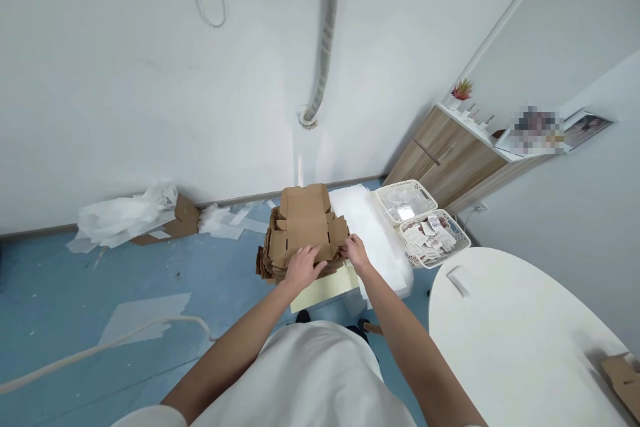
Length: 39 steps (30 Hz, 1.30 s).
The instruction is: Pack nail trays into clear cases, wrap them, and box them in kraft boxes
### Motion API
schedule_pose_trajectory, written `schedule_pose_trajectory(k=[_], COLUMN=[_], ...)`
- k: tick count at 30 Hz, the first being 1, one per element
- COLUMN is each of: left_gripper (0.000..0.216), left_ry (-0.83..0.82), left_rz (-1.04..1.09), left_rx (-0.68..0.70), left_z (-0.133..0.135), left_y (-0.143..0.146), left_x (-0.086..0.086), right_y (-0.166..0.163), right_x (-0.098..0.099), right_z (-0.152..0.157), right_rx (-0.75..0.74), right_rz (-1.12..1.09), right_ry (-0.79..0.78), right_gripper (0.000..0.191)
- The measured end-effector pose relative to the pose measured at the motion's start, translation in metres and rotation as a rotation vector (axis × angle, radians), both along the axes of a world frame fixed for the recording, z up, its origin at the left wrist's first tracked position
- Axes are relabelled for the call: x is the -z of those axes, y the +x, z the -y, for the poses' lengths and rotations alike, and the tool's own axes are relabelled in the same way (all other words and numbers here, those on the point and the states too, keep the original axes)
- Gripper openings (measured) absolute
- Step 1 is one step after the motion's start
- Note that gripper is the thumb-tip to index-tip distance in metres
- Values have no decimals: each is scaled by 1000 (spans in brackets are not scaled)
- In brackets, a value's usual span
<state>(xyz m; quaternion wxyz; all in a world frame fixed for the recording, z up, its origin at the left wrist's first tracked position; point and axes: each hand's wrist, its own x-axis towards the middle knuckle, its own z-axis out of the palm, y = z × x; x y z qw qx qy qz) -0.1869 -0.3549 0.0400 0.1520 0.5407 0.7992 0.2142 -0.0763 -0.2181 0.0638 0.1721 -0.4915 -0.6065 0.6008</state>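
Observation:
A stack of flat, die-cut cardboard boxes [306, 230] sits in front of me on a pale yellow surface [325, 288]. My left hand [303, 267] lies on the near part of the top box, its fingers spread. At the right side of the same box, my right hand [356, 253] has its fingers closed on a side flap. The top box is unfolded, with its far panel reaching toward the wall. Right of the stack lies a thick pile of white foam sheets [373, 230].
Two white baskets hold clear plastic bags [406, 201] and printed cards [430, 237]. A round white table [520, 327] stands at right, a wooden cabinet [450, 157] behind. Left on the floor are a cardboard box with white wrapping [125, 217] and a pale hose [100, 348].

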Motion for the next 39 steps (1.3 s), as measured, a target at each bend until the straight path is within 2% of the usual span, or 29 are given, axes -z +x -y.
schedule_pose_trajectory(k=[4,8,10,11,14,15,16,18,20,21,25,28,34,37,39], left_gripper=[38,32,29,28,27,27,27,27,27,27,28,28,29,29,29], left_ry=[52,58,38,34,39,39,37,25,21,26,105,209,439,529,563], left_rz=[-20,-78,-91,-88,-63,-59,-56,-50,-39,-32,-10,0,89,117,117], left_rx=[73,132,109,89,48,43,42,50,67,71,11,-59,-130,-111,-103], left_z=[-3,-4,-4,-3,-2,-2,-1,-1,-2,-2,0,5,17,20,22], left_y=[-1,-5,-8,-9,-10,-10,-9,-8,-8,-8,-9,-7,10,20,25], left_x=[-5,-10,-13,-14,-18,-19,-20,-21,-21,-21,-21,-22,-24,-24,-25], right_y=[3,8,12,16,27,31,33,35,32,31,29,34,40,40,42], right_x=[-12,-14,-12,-10,-9,-10,-10,-11,-8,-4,17,30,32,27,19], right_z=[-1,1,9,14,36,44,52,66,75,78,76,68,51,44,40], right_rx=[77,59,51,62,97,38,-96,-452,-725,-778,-725,-725,-768,-692,-597], right_rz=[-203,-253,-217,-180,-30,10,34,66,132,192,468,527,392,308,200], right_ry=[-199,-202,-86,23,492,654,798,1005,1091,1101,1005,867,633,476,360], right_gripper=[12,14,15,17,26,27,28,33,41,45,53,62,71,71,62])
